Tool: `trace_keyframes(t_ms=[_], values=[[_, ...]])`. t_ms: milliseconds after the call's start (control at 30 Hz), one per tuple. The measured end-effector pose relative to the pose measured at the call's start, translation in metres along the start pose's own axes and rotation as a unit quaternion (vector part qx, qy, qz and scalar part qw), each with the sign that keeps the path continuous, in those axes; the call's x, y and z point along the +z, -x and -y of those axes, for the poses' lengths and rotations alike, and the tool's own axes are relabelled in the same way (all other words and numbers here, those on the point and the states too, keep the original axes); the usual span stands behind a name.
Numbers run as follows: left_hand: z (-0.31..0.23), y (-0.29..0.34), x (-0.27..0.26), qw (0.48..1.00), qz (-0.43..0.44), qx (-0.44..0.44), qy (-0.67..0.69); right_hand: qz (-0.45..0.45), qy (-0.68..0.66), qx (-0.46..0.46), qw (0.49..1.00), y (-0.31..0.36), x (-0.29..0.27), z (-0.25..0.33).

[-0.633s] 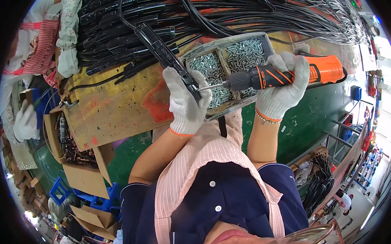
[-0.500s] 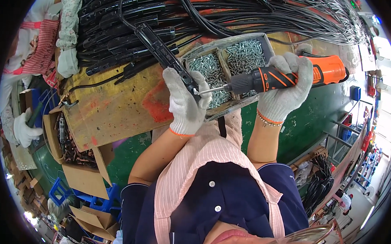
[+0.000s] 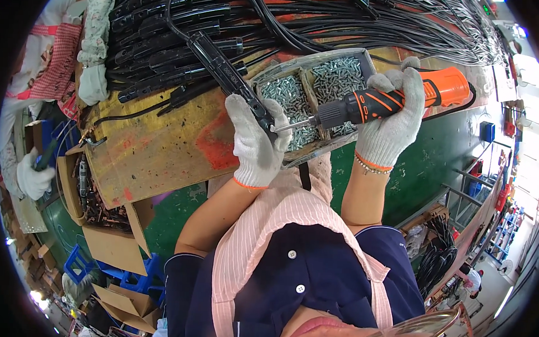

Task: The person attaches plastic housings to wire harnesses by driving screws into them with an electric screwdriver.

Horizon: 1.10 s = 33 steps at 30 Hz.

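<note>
My left hand [image 3: 255,138], in a white knit glove with an orange cuff, grips the near end of a long black plastic tool handle with a cord [image 3: 225,75]. My right hand [image 3: 390,122], gloved alike, is wrapped around an orange and black electric screwdriver [image 3: 411,97]. The driver's bit points left, its tip at the end of the black handle by my left fingers. Whether a screw sits at the tip is too small to tell. Beneath the driver stands a divided grey tray [image 3: 368,62] with small silver screws [image 3: 338,79] in both compartments.
Several similar black corded handles [image 3: 173,37] lie at the back left of the worn yellow table [image 3: 157,158], their cables [image 3: 369,35] running right. A cardboard box [image 3: 109,246] with parts stands below the table's left edge. At far left, a co-worker's gloved hand [image 3: 35,175] holds something dark.
The rear of the screwdriver has dipped slightly and shifted left, and my right fingers have shifted on it. My left hand and the black handle stay nearly still. The co-worker's hand has moved slightly.
</note>
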<state>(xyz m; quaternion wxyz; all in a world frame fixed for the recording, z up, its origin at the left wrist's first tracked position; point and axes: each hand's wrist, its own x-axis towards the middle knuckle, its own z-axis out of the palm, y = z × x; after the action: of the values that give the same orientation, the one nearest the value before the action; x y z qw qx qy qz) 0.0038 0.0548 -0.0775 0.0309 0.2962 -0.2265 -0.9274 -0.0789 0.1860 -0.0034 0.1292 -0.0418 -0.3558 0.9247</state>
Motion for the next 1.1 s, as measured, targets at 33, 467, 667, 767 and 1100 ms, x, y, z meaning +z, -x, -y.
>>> trace_keyframes(t_ms=[33, 467, 667, 767, 1100], values=[[0.000, 0.000, 0.001, 1.000, -0.004, 0.006, 0.002, 0.001, -0.007, 0.000, 1.000, -0.001, 0.000, -0.001], [-0.001, 0.001, 0.003, 0.999, -0.020, -0.018, 0.024, 0.071, 0.049, -0.077, 0.993, 0.015, 0.009, 0.002], [-0.003, 0.003, 0.007, 0.998, -0.051, -0.011, 0.033, 0.128, 0.044, -0.093, 0.986, 0.013, 0.003, 0.002], [-0.003, 0.002, 0.004, 1.000, -0.027, -0.003, -0.005, 0.134, 0.048, -0.090, 0.986, 0.014, 0.002, 0.002], [0.003, -0.004, 0.000, 0.997, -0.067, -0.026, 0.006, 0.206, 0.073, -0.116, 0.969, 0.028, 0.007, 0.008]])
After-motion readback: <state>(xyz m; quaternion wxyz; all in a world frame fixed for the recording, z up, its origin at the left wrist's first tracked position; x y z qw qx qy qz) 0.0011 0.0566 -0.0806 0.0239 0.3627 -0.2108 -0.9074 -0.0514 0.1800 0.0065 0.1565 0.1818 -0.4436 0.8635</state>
